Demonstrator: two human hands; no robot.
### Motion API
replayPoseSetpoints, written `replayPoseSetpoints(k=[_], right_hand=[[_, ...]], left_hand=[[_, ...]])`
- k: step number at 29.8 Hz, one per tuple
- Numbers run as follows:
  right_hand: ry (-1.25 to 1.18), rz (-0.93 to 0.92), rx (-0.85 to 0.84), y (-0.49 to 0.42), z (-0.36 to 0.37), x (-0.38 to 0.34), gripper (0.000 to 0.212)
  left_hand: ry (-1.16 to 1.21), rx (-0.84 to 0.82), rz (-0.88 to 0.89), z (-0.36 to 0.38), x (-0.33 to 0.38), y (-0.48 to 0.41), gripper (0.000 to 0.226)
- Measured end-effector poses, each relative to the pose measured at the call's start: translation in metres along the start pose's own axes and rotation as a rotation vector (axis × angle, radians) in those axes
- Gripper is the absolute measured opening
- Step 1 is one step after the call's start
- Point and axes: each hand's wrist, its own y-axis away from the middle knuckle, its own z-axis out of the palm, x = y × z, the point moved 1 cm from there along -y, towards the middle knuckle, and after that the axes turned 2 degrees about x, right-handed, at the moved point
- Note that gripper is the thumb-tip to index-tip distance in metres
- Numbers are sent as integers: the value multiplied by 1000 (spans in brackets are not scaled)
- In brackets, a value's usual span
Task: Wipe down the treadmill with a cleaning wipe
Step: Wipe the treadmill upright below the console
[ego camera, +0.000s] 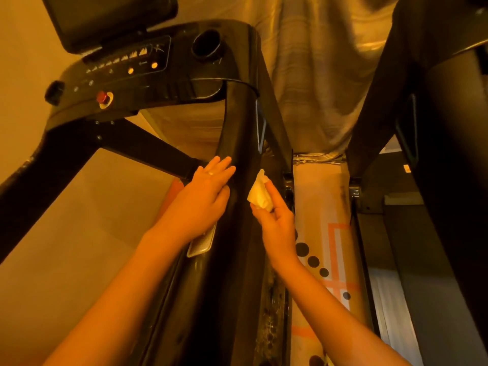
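The left hand [208, 186] lies flat on the treadmill's [163, 83] right handrail [237, 128], fingers straight and gripping nothing. It looks placed there to steady the person and brace the rail. The right hand [274, 220] pinches a crumpled cleaning wipe [258, 192] between thumb and fingers and holds it against the rail's outer face, just beside the left hand's fingertips. That puts the wad where it can be drawn along the rail. One extended finger backs the wipe, probably to press it onto the surface.

The wipe is pale and bunched into a small wad rather than spread flat, so only part of it meets the rail. It looks soft and possibly damp, though the warm, dim light makes that hard to judge.

The handrail is glossy black and rises to the console [126, 67], which carries a red stop button [102, 97] and a round cup holder [206, 44]. A silvery grip plate [202, 241] shows under the left wrist (likely a pulse sensor). Speckled grime shows on the lower frame [272, 326], so more wiping seems to remain.
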Motion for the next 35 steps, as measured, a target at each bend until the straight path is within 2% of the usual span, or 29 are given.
replayPoseSetpoints(k=[9, 18, 24, 29, 35], right_hand=[[61, -9, -54, -121, 3, 5, 71], [288, -86, -127, -209, 29, 20, 66], [437, -189, -230, -236, 39, 24, 62], [495, -166, -268, -251, 44, 14, 57], [470, -129, -318, -226, 31, 26, 58]], left_hand=[[-43, 9, -116, 18, -10, -95, 53], [-26, 53, -161, 25, -16, -104, 56], [-41, 58, -156, 25, -18, -106, 56], [-83, 63, -137, 26, -17, -106, 56], [-76, 61, -144, 26, -17, -107, 56]])
